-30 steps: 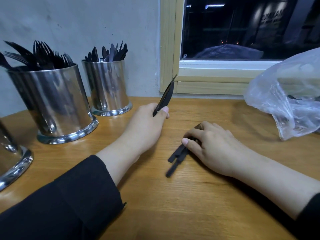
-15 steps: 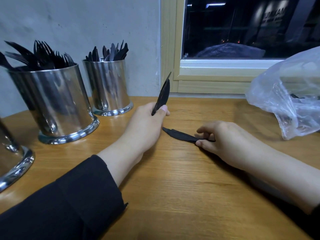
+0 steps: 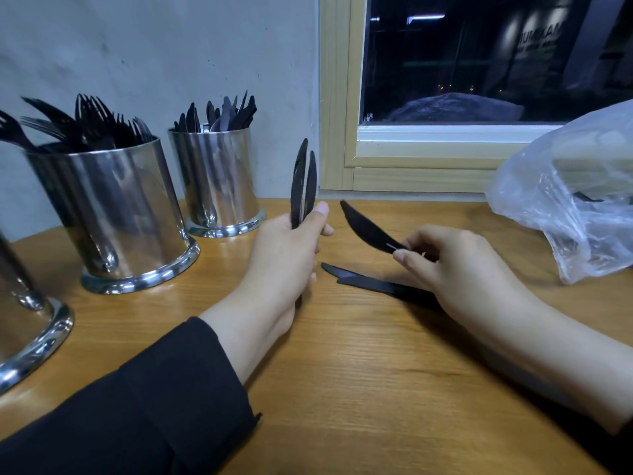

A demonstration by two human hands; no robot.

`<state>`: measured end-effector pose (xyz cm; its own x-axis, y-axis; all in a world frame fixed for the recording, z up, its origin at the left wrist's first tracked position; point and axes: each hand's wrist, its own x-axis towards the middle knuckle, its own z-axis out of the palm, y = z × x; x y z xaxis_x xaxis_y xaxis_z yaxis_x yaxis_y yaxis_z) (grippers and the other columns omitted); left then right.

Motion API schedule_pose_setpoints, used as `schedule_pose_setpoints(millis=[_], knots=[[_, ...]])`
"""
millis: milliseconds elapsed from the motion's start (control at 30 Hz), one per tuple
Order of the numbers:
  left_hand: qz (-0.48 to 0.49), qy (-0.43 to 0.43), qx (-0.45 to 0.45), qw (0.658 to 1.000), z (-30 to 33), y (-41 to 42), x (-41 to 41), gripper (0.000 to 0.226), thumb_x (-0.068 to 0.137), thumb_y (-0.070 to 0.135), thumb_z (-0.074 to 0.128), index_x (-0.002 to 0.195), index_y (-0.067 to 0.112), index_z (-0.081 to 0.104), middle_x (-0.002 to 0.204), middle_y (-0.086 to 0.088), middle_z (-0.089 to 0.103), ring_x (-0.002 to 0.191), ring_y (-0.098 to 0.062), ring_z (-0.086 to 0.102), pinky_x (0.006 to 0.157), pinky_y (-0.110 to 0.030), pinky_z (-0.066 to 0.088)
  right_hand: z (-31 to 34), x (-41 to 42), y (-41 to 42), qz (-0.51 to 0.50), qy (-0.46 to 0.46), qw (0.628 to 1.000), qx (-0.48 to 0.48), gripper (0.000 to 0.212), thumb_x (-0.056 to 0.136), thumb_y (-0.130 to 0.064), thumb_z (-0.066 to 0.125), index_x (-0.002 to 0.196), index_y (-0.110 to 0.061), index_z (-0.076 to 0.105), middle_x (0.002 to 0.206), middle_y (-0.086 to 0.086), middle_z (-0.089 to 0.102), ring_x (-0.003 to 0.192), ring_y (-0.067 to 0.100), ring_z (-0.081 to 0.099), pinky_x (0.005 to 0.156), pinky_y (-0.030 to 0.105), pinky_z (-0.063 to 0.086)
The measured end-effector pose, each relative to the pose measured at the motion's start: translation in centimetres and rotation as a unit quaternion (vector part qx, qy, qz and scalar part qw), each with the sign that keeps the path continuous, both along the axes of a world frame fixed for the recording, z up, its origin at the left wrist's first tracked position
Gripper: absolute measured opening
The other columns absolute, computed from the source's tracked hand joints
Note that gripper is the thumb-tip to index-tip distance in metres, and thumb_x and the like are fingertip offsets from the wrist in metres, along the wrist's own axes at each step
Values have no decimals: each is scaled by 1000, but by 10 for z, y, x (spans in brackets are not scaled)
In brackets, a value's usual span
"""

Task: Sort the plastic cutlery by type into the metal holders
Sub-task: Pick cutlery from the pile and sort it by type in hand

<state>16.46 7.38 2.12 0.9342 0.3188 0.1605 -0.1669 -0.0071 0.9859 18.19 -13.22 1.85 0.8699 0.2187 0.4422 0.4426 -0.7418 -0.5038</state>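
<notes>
My left hand [image 3: 284, 255] grips two black plastic knives [image 3: 303, 181] upright, blades pointing up. My right hand [image 3: 459, 269] pinches the handle of another black knife [image 3: 364, 228], lifted off the table with its blade aimed up and left toward the left hand. More black knives [image 3: 376, 286] lie flat on the wooden table [image 3: 342, 389] beneath my right hand, partly hidden by it. A metal holder [image 3: 219, 180] with knives stands at the back. A larger metal holder [image 3: 113, 214] full of forks stands left of it.
A third metal holder [image 3: 24, 323] shows only partly at the left edge. A crumpled clear plastic bag [image 3: 575, 197] sits at the right by the window frame [image 3: 411, 173]. A grey wall runs behind the holders.
My right hand has lifted one knife off the table, where it lay flat half a second ago. The left hand now holds two knives upright instead of one.
</notes>
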Motion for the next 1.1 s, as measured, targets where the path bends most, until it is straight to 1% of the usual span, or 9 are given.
schedule_pose_setpoints(millis=[167,300,400,533,667,767,900,1000,1100], knots=[[-91,-19,-98,991,-2,-18,-7,28,91,39,74,87,14,62,58,11,39,48,-9,28,42,-21,28,6,-11,13,83,10,988,131,16,92,-34,69,78,-28,67,66,-6,62,59,3,48,56,15,37],[-127,-47,-125,983,-3,-35,-14,22,95,27,71,96,7,65,63,3,45,52,-11,31,43,-21,27,7,-21,23,146,39,979,139,9,92,-31,69,84,-29,72,73,-13,71,64,2,59,61,15,41],[-85,-67,-117,987,2,-37,-16,24,100,30,64,87,10,63,68,-5,41,52,-11,33,44,-23,29,5,-18,21,143,30,980,137,11,93,-34,66,85,-32,72,73,-20,70,68,1,60,64,14,43],[36,-108,-41,993,10,-18,-10,34,101,42,60,73,22,61,56,10,46,53,-12,41,56,-33,35,4,0,2,48,-14,999,5,17,93,-47,59,89,-33,68,82,-17,62,78,-3,54,67,11,37],[102,-126,-25,987,19,3,-5,42,100,50,56,68,24,57,64,3,44,57,-16,40,60,-40,35,-1,12,-13,29,78,983,-163,33,89,-59,60,110,-35,63,100,-14,57,88,2,55,80,26,42],[113,-119,15,986,17,5,-5,44,101,49,55,71,17,55,63,0,48,57,-13,43,58,-30,36,-3,12,-13,42,103,978,-176,35,85,-62,64,108,-35,61,98,-16,59,90,3,57,83,27,47],[85,-108,74,988,1,-8,-6,53,98,48,59,77,0,54,71,-5,47,60,-14,43,53,-27,34,-3,10,-11,44,131,976,-167,20,87,-52,70,94,-34,63,87,-18,62,81,-2,57,66,16,40],[45,-88,52,994,-6,-19,-7,49,97,48,61,69,8,57,60,-1,55,60,-13,61,59,-28,52,-1,10,-10,40,152,976,-150,15,89,-45,72,90,-32,65,80,-15,62,76,0,57,63,18,39],[32,-137,57,988,-1,-21,-10,51,102,41,56,61,11,51,50,1,50,63,-17,71,67,-27,57,1,11,-8,37,167,975,-141,14,88,-41,74,87,-31,65,80,-12,63,75,2,58,64,21,43]])
